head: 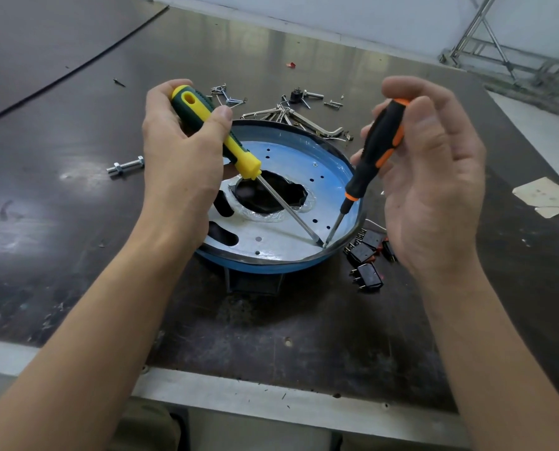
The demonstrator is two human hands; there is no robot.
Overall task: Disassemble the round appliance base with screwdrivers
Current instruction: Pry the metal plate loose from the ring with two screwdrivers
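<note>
On the dark counter (76, 196), a bolt (125, 166) lies just beside the left hand (180, 151), which grips the yellow-and-green screwdriver (229, 141) by its handle, shaft slanting down and to the right. Its tip lands inside the round appliance base (258, 267) (blue-rimmed, mid-counter) near the front right edge, close to the tip of the black-and-orange screwdriver (374, 151), which stands steeper, handle up and leaning right. The right hand (434, 177) holds that handle in its fingertips, with black switches (367, 255) just beside the base.

Dark worn workbench (304, 320), pale floor (385, 24)
</note>
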